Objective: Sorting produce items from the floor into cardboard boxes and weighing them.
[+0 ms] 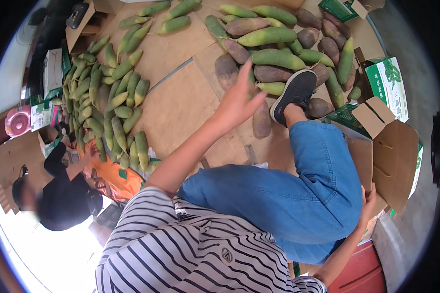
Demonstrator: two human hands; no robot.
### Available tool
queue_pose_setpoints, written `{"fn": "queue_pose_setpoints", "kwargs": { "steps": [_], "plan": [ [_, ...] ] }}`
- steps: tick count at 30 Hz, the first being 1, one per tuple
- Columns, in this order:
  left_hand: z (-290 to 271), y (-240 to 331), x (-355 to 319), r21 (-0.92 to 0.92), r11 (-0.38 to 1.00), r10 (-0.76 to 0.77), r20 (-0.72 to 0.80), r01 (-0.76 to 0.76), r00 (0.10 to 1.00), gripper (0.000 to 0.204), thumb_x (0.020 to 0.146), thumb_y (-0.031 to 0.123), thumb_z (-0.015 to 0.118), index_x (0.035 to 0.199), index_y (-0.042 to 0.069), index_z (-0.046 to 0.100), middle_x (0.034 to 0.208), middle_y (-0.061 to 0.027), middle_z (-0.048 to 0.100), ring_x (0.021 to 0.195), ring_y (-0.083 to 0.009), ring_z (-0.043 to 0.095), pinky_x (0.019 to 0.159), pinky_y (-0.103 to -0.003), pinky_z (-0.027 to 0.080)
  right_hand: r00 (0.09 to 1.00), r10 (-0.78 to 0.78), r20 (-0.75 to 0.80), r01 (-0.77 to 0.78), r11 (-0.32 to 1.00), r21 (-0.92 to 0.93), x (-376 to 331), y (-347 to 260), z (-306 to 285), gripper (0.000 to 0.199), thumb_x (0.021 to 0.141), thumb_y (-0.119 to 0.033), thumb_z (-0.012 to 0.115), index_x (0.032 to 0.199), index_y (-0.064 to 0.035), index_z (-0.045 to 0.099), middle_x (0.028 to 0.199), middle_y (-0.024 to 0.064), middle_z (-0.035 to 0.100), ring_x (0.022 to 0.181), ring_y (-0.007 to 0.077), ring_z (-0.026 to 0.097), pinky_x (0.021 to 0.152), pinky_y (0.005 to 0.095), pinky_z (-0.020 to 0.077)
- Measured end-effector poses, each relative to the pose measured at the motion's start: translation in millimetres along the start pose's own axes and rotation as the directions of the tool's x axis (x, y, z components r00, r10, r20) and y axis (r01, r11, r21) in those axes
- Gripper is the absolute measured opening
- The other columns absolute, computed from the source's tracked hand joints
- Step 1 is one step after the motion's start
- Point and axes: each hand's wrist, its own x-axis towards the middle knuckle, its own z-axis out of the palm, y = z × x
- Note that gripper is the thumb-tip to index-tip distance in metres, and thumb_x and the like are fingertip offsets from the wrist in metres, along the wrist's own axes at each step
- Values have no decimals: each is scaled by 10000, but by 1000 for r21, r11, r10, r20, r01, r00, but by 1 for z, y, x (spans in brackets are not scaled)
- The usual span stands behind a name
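My left hand reaches over the pile of radishes, its thumb and fingers apart. It is nearest to a purple radish and the green radishes around it; I see nothing held in it. By my knee at the right, my right hand grips the near edge of an open cardboard box, with part of the fingers hidden. Long green radishes and dusky purple radishes lie mixed in front of me. One purple radish lies close beside my shoe.
A larger heap of green radishes covers the left side of the cardboard-covered floor. Another person reaches toward that heap beside an orange sheet. Green-and-white boxes stand at the right; a pink round object is far left.
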Motion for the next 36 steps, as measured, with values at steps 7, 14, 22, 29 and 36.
{"fn": "queue_pose_setpoints", "kwargs": {
  "steps": [7,14,22,29,36],
  "plan": [
    [12,120,58,-383,916,72,-141,-121,987,754,800,180,625,1378,-53,201,781,-170,643,715,-356,627,648,-426,489,997,-73,13,73,996,-57,6,8,-5,197,910,-153,607,1016,5,559,727,50,598,669,89,517,604,238,421],
    [66,10,-14,119,977,129,319,-175,939,264,839,238,583,1069,108,581,808,-153,640,785,-354,616,664,-460,474,999,-30,41,32,998,-58,3,-5,-4,213,895,-151,620,1030,0,551,758,77,615,694,108,538,638,262,441],
    [12,-166,-130,535,805,-501,385,254,775,322,821,273,596,1082,87,613,845,-168,669,814,-325,646,712,-427,506,997,-81,9,81,993,-86,0,-10,-4,216,883,-145,626,1026,-4,548,845,102,623,793,140,566,725,285,455],
    [29,-178,-130,510,795,-546,363,329,755,343,825,288,592,1073,52,620,908,-188,665,881,-328,639,759,-422,499,995,-91,35,93,994,-56,3,-5,-2,208,892,-133,616,1027,6,539,829,93,618,776,135,556,706,278,450],
    [44,-179,-124,314,879,-473,481,358,739,363,827,292,583,1073,28,620,857,-181,674,815,-303,662,757,-399,509,999,-44,-11,44,998,41,1,13,-4,197,909,-125,596,1048,2,540,769,47,583,700,73,512,621,227,414]
  ]
}}
